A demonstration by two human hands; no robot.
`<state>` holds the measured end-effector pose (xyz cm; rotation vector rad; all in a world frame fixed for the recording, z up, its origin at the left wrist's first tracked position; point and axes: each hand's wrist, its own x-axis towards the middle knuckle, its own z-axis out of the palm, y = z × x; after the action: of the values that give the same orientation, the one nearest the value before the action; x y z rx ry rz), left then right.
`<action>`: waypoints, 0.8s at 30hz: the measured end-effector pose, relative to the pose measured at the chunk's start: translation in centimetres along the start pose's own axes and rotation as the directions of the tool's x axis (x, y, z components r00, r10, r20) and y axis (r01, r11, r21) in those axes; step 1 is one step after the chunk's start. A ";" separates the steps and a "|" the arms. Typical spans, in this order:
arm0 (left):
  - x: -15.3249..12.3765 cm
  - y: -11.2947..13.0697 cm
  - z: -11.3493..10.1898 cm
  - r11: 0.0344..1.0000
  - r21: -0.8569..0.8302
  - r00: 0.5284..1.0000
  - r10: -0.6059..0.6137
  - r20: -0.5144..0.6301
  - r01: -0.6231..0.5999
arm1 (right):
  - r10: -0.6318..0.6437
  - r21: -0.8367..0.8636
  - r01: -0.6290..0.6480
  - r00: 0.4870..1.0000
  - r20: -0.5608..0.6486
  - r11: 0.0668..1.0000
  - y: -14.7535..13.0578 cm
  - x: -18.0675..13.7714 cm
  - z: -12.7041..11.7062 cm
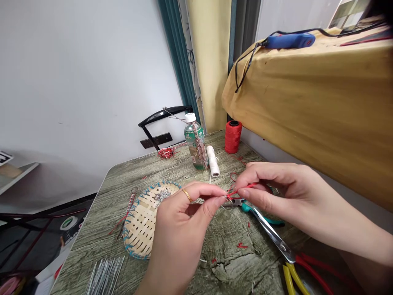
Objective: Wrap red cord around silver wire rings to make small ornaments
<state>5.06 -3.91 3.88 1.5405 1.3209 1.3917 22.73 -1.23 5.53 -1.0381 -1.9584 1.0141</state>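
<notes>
Red cord (232, 192) runs between my two hands above the table. My left hand (184, 221), with a gold ring on one finger, pinches one part of it between thumb and index finger. Just to the right, my right hand (282, 190) pinches another part of the cord, whose end shows past the fingertips. A thin metal ring (227, 204) shows just under the left fingertips; whether it is tied to the cord I cannot tell. Below the right hand lie teal-handled pliers (245, 207) and long scissors (272, 233) with red and yellow handles.
A woven bamboo tray (139, 233) holds small metal pieces, left of my left hand. Metal rods (106, 278) lie at the front left. Behind stand a bottle (192, 143), a white thread spool (213, 160) and a red thread spool (233, 137). Red scraps (242, 246) dot the table.
</notes>
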 end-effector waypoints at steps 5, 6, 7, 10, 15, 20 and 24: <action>-0.5 0.1 -0.3 0.994 0.065 0.996 0.082 0.030 -0.083 | 0.018 0.040 -0.017 1.000 -0.021 0.999 0.1 -0.3 0.1; -0.5 0.1 -0.4 0.992 0.074 0.995 0.095 0.034 -0.097 | 0.018 0.042 -0.017 1.000 -0.017 0.999 0.1 -0.4 0.2; -0.6 0.2 -0.5 0.991 0.081 0.994 0.106 0.036 -0.109 | 0.018 0.039 -0.018 1.000 -0.010 0.999 0.1 -0.5 0.3; -0.6 0.2 -0.5 0.987 0.088 0.991 0.132 0.026 -0.134 | 0.022 0.041 -0.022 1.000 0.005 0.999 0.0 -0.7 0.6; -0.8 0.3 -0.2 0.985 0.084 0.988 0.153 -0.022 -0.150 | -0.072 -0.008 0.071 0.996 -0.050 0.997 -0.1 -0.9 1.0; -1.2 0.7 -0.3 0.992 0.059 0.994 0.113 0.014 -0.113 | -0.209 -0.225 0.177 0.969 -0.129 0.958 -0.3 -1.0 0.9; -1.0 1.1 -0.3 0.999 -0.036 0.997 -0.007 0.074 0.010 | -0.259 -0.279 0.215 0.957 -0.131 0.936 -0.6 -1.1 0.7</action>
<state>5.10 -5.16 4.67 1.5453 1.2500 1.3341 22.39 -2.66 5.50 -0.9610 -2.0550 0.5279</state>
